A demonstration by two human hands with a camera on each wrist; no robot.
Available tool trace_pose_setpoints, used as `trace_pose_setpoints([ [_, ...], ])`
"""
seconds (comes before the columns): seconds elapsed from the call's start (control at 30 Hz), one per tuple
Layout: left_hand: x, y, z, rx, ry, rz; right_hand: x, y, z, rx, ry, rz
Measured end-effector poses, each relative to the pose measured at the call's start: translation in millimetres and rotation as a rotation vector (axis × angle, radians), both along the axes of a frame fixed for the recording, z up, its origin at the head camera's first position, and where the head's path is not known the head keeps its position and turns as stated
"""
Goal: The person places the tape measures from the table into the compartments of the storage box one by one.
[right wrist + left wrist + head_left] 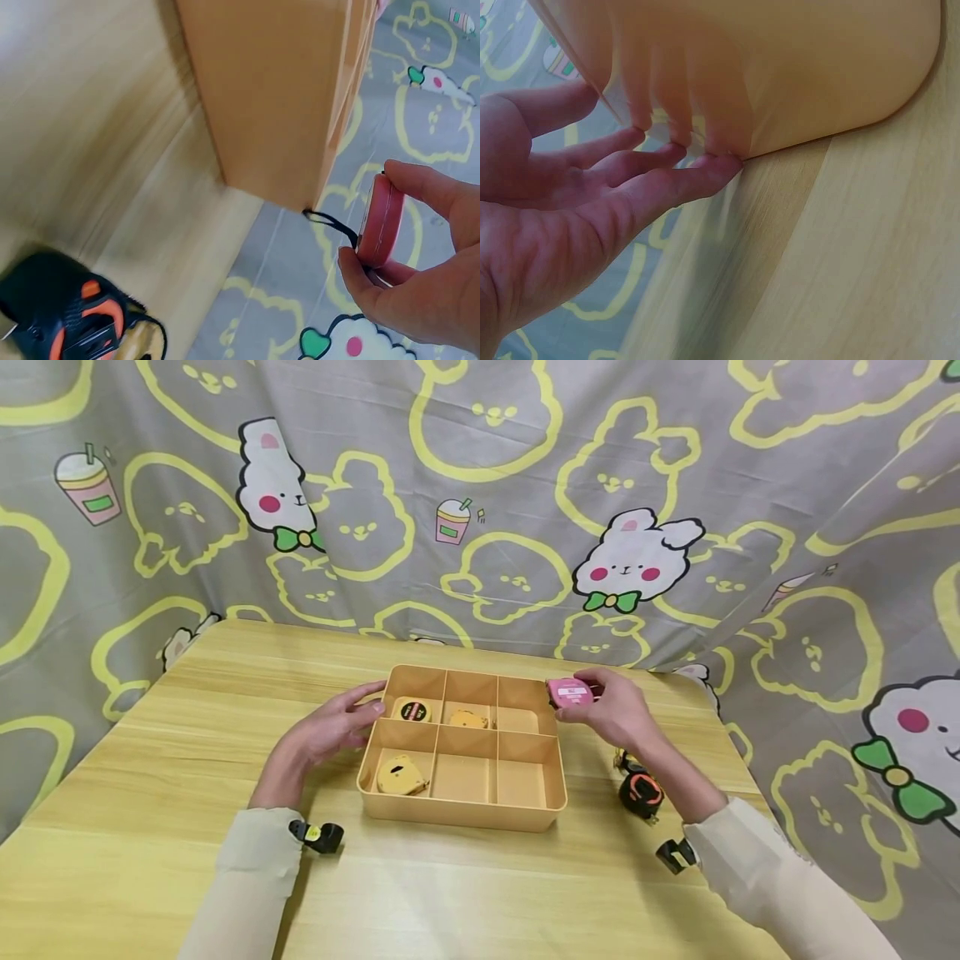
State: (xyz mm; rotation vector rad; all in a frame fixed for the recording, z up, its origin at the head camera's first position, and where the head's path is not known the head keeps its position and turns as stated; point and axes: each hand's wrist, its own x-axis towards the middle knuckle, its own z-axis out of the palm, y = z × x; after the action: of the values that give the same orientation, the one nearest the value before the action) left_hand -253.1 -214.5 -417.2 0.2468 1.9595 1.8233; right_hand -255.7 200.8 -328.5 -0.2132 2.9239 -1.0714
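Observation:
My right hand (621,708) pinches a pink tape measure (572,692) above the back right corner of an orange six-compartment box (465,814). A black cord loop (330,220) hangs from the tape measure in the right wrist view. My left hand (333,727) rests its extended fingertips against the box's left wall, with the thumb up by the rim in the left wrist view. Inside the box, a yellow tape measure with a black label (413,711) lies back left, a yellow tape measure (468,719) back middle, and a round yellow tape measure (401,775) front left.
On the wooden table (225,760), right of the box, lies a black and orange tape measure (641,795). Behind it is a black and yellow item (628,761), partly hidden by my right forearm. A patterned grey curtain (510,568) hangs along the table's back and sides.

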Motion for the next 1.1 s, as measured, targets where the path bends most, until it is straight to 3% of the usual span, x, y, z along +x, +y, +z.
trace_pose_setpoints([
  [1.1, 0.4, -1.0, -0.7, 0.017, -0.007, -0.002, 47.7, -70.3, 20.4, -0.156, -0.105, 0.232],
])
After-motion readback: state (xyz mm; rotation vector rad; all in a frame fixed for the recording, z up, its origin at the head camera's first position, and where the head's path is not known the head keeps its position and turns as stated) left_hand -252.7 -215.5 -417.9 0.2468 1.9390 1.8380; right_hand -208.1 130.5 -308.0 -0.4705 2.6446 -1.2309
